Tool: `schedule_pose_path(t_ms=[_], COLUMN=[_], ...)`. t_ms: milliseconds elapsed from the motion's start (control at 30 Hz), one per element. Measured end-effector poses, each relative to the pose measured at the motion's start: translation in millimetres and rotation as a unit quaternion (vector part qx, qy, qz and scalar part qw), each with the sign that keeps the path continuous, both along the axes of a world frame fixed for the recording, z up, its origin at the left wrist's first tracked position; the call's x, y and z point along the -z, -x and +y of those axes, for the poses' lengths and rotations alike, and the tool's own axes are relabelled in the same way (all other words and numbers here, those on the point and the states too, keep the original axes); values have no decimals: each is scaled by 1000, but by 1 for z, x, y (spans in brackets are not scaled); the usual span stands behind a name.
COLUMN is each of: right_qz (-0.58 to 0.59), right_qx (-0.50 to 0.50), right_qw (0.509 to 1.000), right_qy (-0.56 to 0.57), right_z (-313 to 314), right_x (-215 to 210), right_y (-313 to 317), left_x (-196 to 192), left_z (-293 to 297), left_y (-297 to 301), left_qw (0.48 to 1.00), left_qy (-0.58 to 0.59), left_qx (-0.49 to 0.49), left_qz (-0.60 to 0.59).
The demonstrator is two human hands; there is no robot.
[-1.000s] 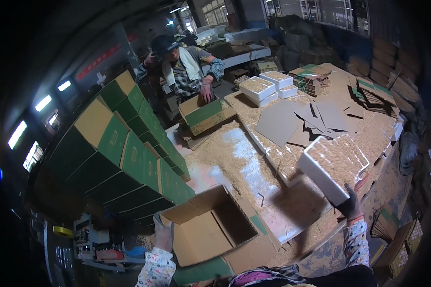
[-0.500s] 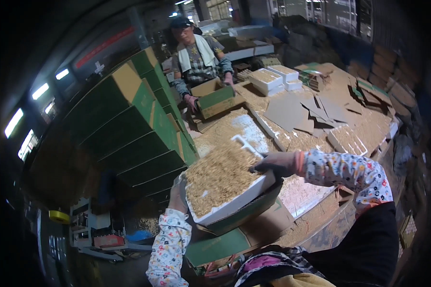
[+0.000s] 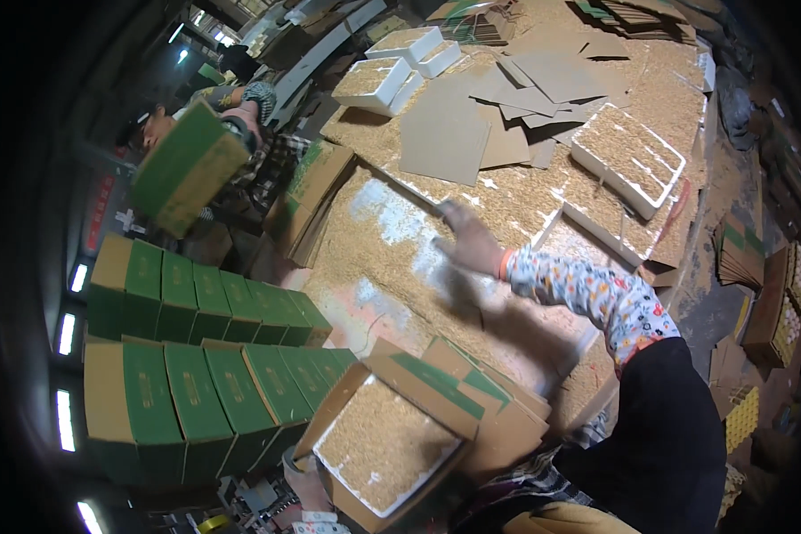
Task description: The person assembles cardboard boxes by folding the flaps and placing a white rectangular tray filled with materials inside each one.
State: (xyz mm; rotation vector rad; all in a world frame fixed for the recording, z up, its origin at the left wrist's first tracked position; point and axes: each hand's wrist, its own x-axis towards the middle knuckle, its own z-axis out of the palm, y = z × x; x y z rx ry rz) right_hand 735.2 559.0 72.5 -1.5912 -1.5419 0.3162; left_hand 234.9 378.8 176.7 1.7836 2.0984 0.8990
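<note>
A white foam tray point(image 3: 384, 443) filled with tan husk-like shavings sits inside an open cardboard box point(image 3: 427, 378) in the near foreground. My left hand point(image 3: 306, 485) grips the left side of that box, its fingers partly hidden. Out over the table, my right hand point(image 3: 472, 242), gloved, reaches with fingers apart and holds nothing. Below it are loose shavings and a whitish bare patch of tabletop point(image 3: 392, 214). Folded green-and-brown cartons point(image 3: 498, 405) lie against the box on its right.
Rows of green cartons point(image 3: 222, 383) stand at the left. Beyond them a co-worker holds up a carton point(image 3: 191, 165). Flat cardboard sheets point(image 3: 445, 133), filled foam trays point(image 3: 374, 84) and another tray point(image 3: 627, 160) lie on the table. Egg trays point(image 3: 740, 418) are at far right.
My right hand has let go of the filled tray and moved out over the table. The tray now sits low in the box by my left hand. The co-worker has raised a carton; the view has turned.
</note>
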Motion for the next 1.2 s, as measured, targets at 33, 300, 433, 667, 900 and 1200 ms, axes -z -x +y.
schedule_pose_path(t_ms=[33, 300, 433, 667, 900, 1200], right_qz=[-44, -286, -407, -269, -383, -282], right_qx=[77, 100, 50, -155, -66, -168], right_qw=[990, 899, 863, 896, 890, 852], right_qy=[110, 315, 294, 318, 236, 407], right_z=[33, 175, 201, 78, 33, 54], right_x=[5, 44, 66, 42, 70, 105], right_y=[-20, -97, -99, -4, 79, 105], left_x=[-4, -13, -22, -23, -19, -14], left_z=[-3, -14, -3, -16, -27, -42], left_y=[2, -29, -50, -22, -3, -13], left_qw=[999, 982, 992, 998, 997, 992], left_qy=[14, 145, 21, 1, 9, 27], left_qx=[-42, -113, -112, -58, -74, -118], left_qz=[9, 49, 51, -18, 20, 44])
